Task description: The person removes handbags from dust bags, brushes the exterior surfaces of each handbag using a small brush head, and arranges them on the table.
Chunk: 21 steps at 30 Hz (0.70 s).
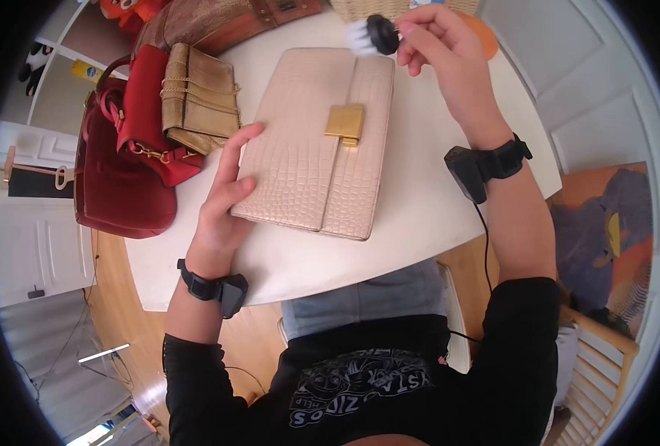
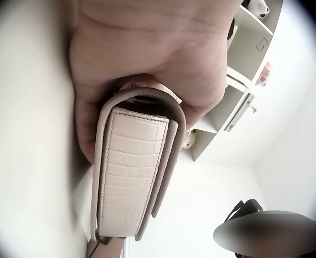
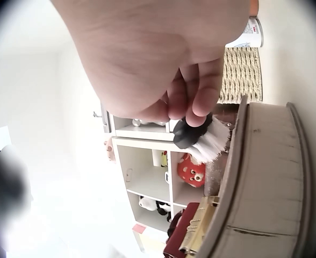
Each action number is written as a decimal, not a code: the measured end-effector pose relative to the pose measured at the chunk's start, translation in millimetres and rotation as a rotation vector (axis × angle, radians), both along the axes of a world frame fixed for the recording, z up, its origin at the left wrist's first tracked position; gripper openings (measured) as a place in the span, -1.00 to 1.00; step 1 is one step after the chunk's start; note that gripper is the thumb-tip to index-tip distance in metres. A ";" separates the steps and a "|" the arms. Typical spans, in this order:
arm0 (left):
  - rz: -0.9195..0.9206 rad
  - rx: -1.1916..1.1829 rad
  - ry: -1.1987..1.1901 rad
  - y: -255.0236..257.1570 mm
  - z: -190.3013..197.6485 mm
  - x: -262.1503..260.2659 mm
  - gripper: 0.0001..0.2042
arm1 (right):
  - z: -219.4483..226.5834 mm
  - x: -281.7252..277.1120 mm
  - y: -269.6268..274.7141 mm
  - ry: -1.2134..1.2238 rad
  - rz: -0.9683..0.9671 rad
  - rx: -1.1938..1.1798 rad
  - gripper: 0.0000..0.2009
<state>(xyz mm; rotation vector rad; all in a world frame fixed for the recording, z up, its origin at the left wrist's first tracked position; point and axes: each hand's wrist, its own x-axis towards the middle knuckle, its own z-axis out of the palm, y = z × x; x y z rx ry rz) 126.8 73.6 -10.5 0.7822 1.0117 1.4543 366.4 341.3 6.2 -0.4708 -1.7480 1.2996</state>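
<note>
A pale pink crocodile-textured bag (image 1: 300, 134) with a gold clasp (image 1: 345, 121) lies on the white table. My left hand (image 1: 226, 193) grips its left edge, thumb on top; the left wrist view shows the bag's stitched side panel (image 2: 131, 172) below the palm (image 2: 152, 48). Above the bag's far right corner, my right hand (image 1: 449, 67) pinches a small black brush (image 1: 382, 35) with white bristles. In the right wrist view the fingertips (image 3: 193, 107) hold the brush (image 3: 193, 134), its bristles close to the bag's edge (image 3: 265, 177); contact cannot be told.
Left of the bag are a gold chain bag (image 1: 200, 97), a red bag (image 1: 147, 104) and a dark red bag (image 1: 125, 189). A brown bag (image 1: 233, 22) lies at the back, beside a woven basket (image 1: 363, 9). An orange object (image 1: 482, 36) is behind my right hand.
</note>
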 end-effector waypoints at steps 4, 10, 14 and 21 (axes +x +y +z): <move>0.058 0.086 -0.030 0.3 -2.5 2.7 -0.03 | -5.1 -5.3 -1.4 -0.006 0.035 0.009 -0.85; 0.133 0.059 0.062 2.2 4.7 2.2 0.09 | 1.3 -4.7 -3.8 0.001 0.051 -0.068 -0.86; 0.246 0.146 0.235 -1.6 8.7 8.0 0.11 | -3.0 -7.5 -5.5 0.005 0.056 -0.076 -0.86; 0.240 0.385 0.648 -11.9 -1.9 -7.0 0.22 | 9.6 -11.1 -30.3 0.085 0.162 0.010 -0.89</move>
